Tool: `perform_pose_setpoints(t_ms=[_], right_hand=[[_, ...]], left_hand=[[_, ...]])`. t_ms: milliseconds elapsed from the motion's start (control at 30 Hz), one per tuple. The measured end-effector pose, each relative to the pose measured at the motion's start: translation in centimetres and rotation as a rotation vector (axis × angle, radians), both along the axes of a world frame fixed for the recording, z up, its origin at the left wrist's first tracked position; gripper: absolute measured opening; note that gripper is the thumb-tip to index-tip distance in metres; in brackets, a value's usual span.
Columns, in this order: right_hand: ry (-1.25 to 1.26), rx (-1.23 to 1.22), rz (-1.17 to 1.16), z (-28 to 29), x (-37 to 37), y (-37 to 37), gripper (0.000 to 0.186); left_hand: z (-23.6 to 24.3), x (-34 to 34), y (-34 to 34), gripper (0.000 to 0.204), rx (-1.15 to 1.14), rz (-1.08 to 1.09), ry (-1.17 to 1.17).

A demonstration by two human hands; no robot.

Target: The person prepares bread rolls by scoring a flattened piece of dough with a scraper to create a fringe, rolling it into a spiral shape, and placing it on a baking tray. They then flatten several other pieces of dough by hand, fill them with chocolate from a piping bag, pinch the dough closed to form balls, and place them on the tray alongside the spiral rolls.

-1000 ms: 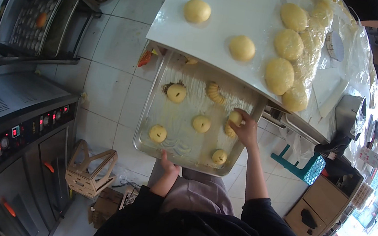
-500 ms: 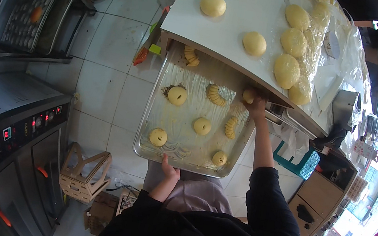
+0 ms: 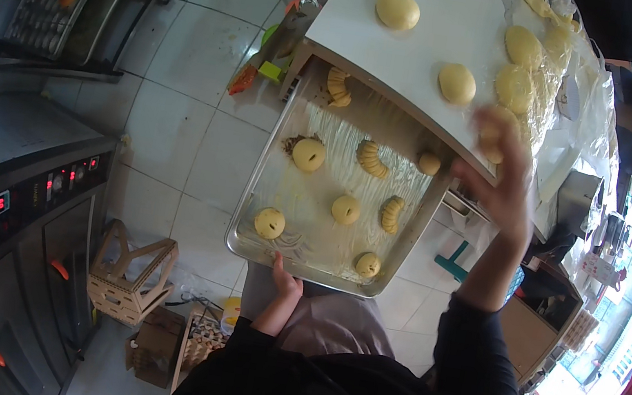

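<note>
A metal baking tray [image 3: 243,240] juts out from under the white table towards me. My left hand [image 3: 286,281] grips its near rim, thumb over the edge. Several raw buns lie on the greased tray: a slit round bun [image 3: 308,155] with dark crumbs around it, ridged curved rolls such as the one in the middle [image 3: 372,159], and a small plain dough ball [image 3: 429,163] at the far right. Above the table's near right corner, my right hand [image 3: 504,182] is raised, blurred, with thumb and fingers apart and nothing seen in it.
On the white table [image 3: 364,48] sit large dough balls [image 3: 398,10], several under clear plastic wrap [image 3: 549,110]. An oven with red-lit controls [image 3: 18,200] stands to the left, beside a folding stool [image 3: 131,271]. A teal crate [image 3: 455,261] is at the right. Two people are far right.
My right hand has let go of the small dough ball on the tray's far right and lifted away to the right. My left hand keeps its hold on the rim. The view has shifted slightly.
</note>
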State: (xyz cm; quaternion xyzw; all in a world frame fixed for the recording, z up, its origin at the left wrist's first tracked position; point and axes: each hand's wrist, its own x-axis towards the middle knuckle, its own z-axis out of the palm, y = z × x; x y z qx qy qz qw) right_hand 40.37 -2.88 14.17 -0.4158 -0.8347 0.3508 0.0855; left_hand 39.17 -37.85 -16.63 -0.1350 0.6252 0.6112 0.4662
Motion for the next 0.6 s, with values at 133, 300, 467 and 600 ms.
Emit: perform_pose_setpoints(t_ms=[133, 300, 467, 600], right_hand=[[-0.145, 0.321, 0.244, -1.9, -1.4, 7.2, 0.050], [-0.252, 0.140, 0.354, -1.2, -2.5, 8.5, 0.038], [0.480, -0.461, 0.175, -2.2, 2.5, 2.2, 0.045], [0.919, -1.355, -0.078, -11.1, 4.0, -3.5, 0.068]], left_hand=[[-0.3, 0.2, 0.8, 0.046, -0.222, -0.460, 0.440], [-4.0, 2.3, -0.6, 0.047, 0.044, 0.495, -0.460], [-3.3, 1.7, -0.1, 0.049, -0.006, 0.524, -0.465], [-3.4, 1.5, -0.1, 0.048, 0.151, 0.445, -0.515]])
